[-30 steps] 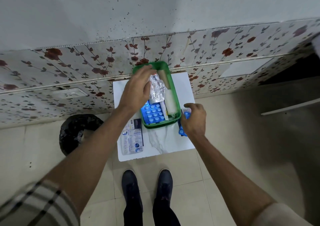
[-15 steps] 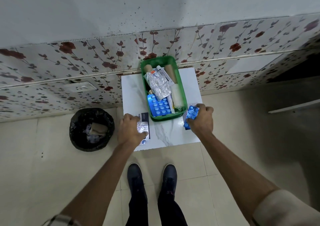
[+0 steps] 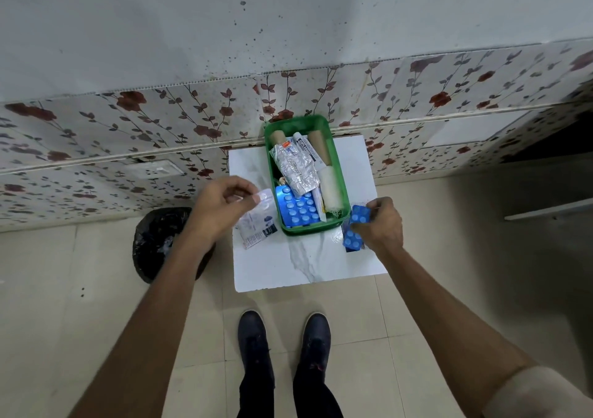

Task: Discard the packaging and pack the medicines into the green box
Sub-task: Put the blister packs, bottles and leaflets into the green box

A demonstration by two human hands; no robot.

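Your left hand (image 3: 221, 201) pinches a white blister strip (image 3: 258, 217) over the table's (image 3: 288, 266) left edge; your right hand (image 3: 380, 221) grips a blue blister strip (image 3: 354, 228) beside the green box (image 3: 338, 173). A black bin (image 3: 160, 241) stands left.

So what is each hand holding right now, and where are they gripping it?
Left hand pinches a white pill strip by its top edge; right hand grips a blue blister pack at its end.

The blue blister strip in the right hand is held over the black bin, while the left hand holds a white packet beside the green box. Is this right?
Not quite. In the head view, the right hand holds the blue strip over the white table, at the green box's right near corner. The black bin stands on the floor, left of the table. The left hand does hold a white packet beside the box.
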